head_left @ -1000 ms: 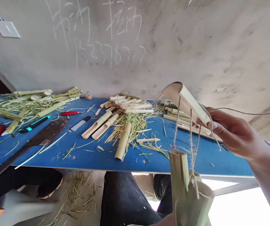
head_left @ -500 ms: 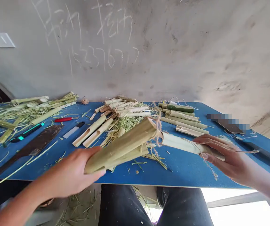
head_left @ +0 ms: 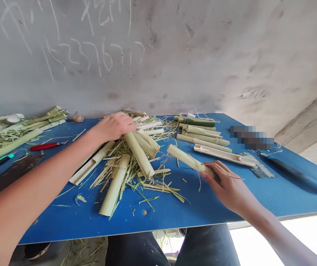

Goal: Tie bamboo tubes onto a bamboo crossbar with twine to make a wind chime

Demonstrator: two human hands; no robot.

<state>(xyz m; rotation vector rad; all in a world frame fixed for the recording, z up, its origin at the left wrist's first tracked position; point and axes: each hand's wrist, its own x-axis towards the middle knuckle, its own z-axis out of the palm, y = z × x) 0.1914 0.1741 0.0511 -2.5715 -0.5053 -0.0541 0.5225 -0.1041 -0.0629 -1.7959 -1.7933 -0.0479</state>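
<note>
My left hand (head_left: pixel 117 125) reaches over the pile, its fingers closed around the far end of some split bamboo pieces (head_left: pixel 139 155). Their near ends point toward me and slightly right. My right hand (head_left: pixel 226 184) grips the near end of a pale bamboo piece (head_left: pixel 184 157), low over the table. Brown twine (head_left: pixel 198 173) winds loosely round that piece and trails across my right fingers. Thin twine strands also run between the two sets of bamboo. Another split bamboo length (head_left: pixel 115 188) lies on shavings below my left hand, angled toward the table's front edge.
More bamboo pieces (head_left: pixel 202 139) lie in a row at back right, near a large dark knife (head_left: pixel 293 170) and a partly blurred phone-like object (head_left: pixel 251 137). At left are a red-handled knife (head_left: pixel 46 146), a dark blade (head_left: pixel 14 173) and bamboo offcuts (head_left: pixel 22 136). A grey wall stands behind.
My left hand has moved away from me onto the pile with its bamboo pieces. My right hand has shifted left and slightly nearer with its piece. The view has turned right.
</note>
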